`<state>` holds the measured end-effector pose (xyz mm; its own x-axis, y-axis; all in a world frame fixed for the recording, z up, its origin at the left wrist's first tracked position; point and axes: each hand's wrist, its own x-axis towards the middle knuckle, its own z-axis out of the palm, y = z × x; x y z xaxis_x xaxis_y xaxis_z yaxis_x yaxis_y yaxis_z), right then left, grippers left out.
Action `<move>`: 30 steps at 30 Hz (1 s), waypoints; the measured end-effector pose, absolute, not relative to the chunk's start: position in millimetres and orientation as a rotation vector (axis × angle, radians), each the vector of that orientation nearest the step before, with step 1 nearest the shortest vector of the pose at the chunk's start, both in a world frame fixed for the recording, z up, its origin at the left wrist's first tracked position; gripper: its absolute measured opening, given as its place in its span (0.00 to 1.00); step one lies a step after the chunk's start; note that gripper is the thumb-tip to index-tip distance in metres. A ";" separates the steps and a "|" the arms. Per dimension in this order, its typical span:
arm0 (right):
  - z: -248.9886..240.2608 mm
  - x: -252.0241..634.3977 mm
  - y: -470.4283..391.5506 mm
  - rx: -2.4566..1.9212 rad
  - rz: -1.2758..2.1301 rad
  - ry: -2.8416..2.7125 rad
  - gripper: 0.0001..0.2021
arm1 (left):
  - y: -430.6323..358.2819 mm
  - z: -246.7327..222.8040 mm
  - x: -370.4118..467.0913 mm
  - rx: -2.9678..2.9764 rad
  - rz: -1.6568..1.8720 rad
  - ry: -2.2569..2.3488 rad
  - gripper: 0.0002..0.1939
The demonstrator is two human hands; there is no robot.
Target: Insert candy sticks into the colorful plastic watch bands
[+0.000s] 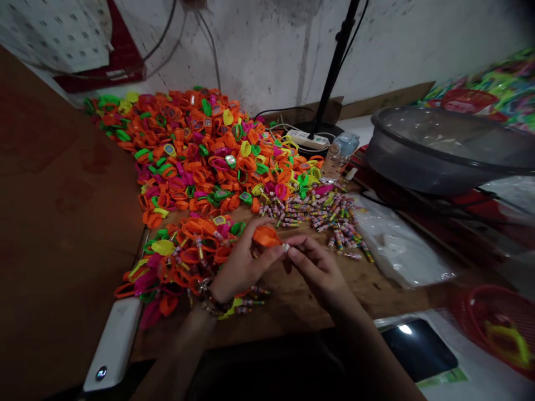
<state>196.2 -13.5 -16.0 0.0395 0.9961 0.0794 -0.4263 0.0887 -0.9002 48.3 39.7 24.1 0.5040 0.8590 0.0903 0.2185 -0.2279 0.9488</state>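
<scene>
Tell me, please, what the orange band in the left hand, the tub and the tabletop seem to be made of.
The orange band: probably plastic, smooth, with a soft sheen.
The tub: likely plastic, grey and seemingly translucent, faintly glossy inside.
The tabletop: apparently wood or wood-look board, fairly dull, brown with streaky marks.

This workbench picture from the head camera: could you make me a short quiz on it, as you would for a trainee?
1. Which hand holds the orange band?
2. True or false: the phone lies farther right in the picture than the white power bank.
3. Fill in: the bottle appears between the power strip and the grey ____.

Key:
1. the left hand
2. true
3. basin
</scene>
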 end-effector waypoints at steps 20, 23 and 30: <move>-5.9 188.9 -10.1 -1.111 0.938 -1.252 0.08 | 30.6 26.5 28.7 2.742 0.548 1.104 0.21; -10.2 184.7 -9.3 -1.137 0.955 -1.235 0.10 | 28.5 26.9 27.5 2.903 0.451 1.170 0.22; -16.9 167.8 -27.1 -1.230 1.113 -1.425 0.11 | 12.5 14.6 11.0 3.190 0.278 1.145 0.17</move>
<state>167.8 -27.1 -16.9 -0.0784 0.9937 0.0803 0.1628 0.0922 -0.9823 11.0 12.5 14.6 0.7639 0.6002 0.2370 0.6421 -0.7436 -0.1865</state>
